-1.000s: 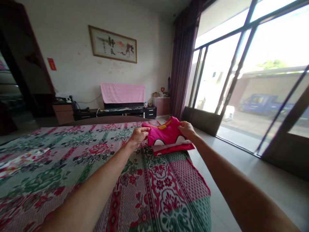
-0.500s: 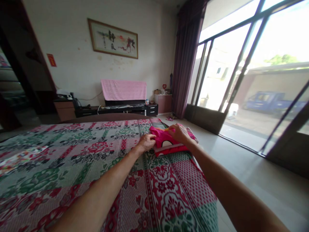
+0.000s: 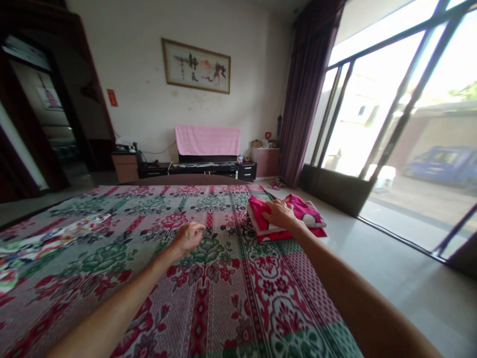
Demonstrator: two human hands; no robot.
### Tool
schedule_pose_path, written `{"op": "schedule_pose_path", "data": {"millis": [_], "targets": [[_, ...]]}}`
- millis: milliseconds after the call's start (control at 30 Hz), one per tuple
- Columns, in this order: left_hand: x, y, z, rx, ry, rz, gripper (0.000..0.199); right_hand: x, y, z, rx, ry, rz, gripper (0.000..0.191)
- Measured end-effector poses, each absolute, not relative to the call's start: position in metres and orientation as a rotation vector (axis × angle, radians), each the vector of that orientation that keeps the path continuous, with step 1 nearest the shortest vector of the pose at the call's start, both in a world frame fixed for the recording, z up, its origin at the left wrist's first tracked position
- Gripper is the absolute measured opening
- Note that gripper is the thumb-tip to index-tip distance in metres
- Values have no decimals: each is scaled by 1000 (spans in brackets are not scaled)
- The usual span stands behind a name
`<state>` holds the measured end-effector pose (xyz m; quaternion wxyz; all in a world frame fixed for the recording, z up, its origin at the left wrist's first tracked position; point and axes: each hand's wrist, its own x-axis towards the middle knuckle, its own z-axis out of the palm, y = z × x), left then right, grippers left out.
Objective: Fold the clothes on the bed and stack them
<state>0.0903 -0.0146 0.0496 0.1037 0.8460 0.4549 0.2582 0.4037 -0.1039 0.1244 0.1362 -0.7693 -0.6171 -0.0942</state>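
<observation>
Two hands were seen over one floral cloth [image 3: 208,323]. The right hand [image 3: 280,215], its fingers spread, was laid on one pink garment [image 3: 299,203], which was folded above one red layer [image 3: 276,237] near the cloth's right edge. The left hand [image 3: 187,238] was held apart from these, loosely curled; whether its fingertips were pressed together could not be told. One multicoloured fabric [image 3: 55,239] was spread at the left.
</observation>
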Motion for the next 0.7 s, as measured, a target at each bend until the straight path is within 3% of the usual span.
{"op": "schedule_pose_path", "data": {"millis": [133, 400, 700], "targets": [[17, -7, 32, 2572, 1403, 863, 34, 360, -97, 129, -1947, -1743, -475, 36], [-114, -26, 15, 2499, 1970, 687, 33, 227, -59, 82, -1726, -2124, -88, 31], [-139, -46, 9, 2508, 2025, 830, 32, 147, -20, 29, -1602, -2086, 24, 25]]}}
